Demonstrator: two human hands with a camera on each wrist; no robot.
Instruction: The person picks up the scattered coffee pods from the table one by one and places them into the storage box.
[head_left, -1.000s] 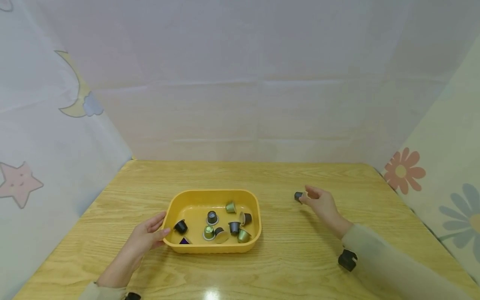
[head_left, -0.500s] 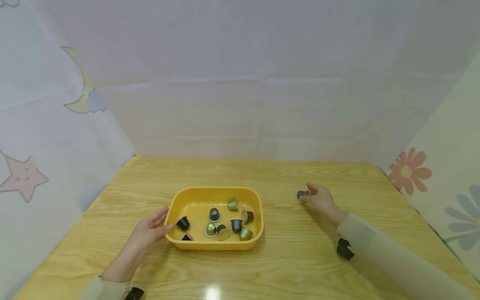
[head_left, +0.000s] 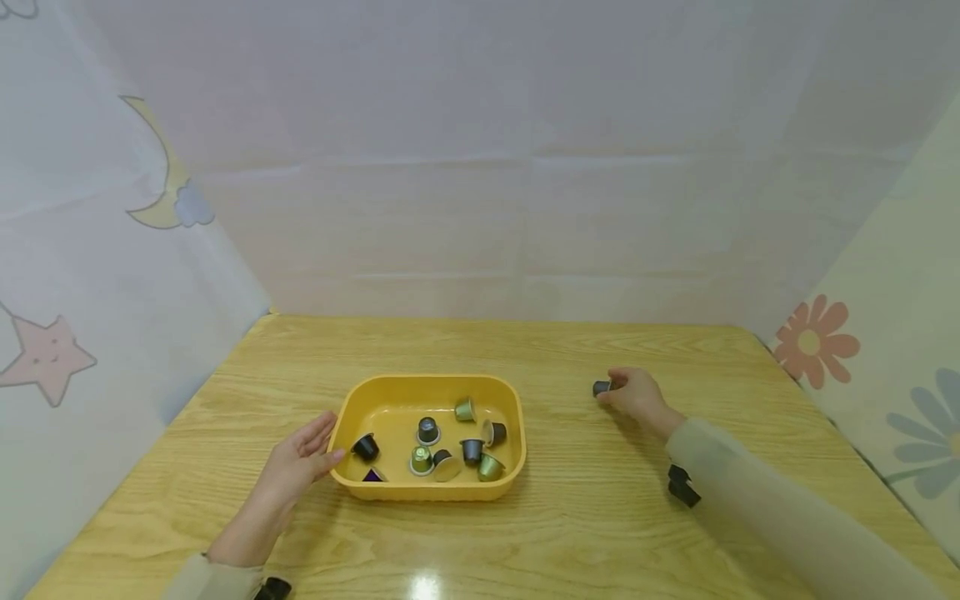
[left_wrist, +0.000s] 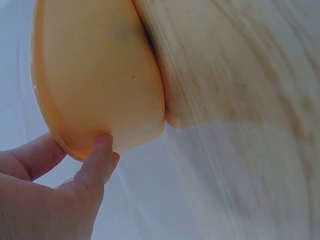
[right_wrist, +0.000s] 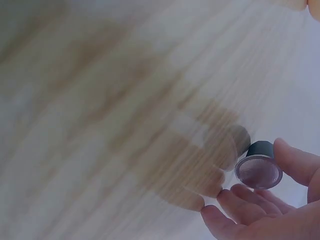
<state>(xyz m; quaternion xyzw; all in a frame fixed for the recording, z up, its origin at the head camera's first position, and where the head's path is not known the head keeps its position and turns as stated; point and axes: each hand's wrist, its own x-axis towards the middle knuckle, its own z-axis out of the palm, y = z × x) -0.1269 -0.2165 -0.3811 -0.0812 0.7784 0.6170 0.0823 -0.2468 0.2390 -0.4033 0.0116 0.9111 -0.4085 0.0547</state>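
A yellow plastic tub stands on the table with several coffee capsules in it, among them a light green one and a black one. My left hand pinches the tub's left end. In the left wrist view, that hand's thumb is at the rim and its fingertips press the outer wall. To the right of the tub, my right hand pinches a dark coffee capsule. The right wrist view shows this capsule on its side between thumb and fingers, its foil lid facing the camera.
The wooden table runs back to a pale cloth backdrop. Printed cloth sides flank it on the left and right. Inside the tub, a purple capsule is partly hidden by the near wall.
The whole head view has shifted slightly. My right fingers have drawn in a little around the dark capsule, which stays nearly in place. The left hand keeps its hold on the tub.
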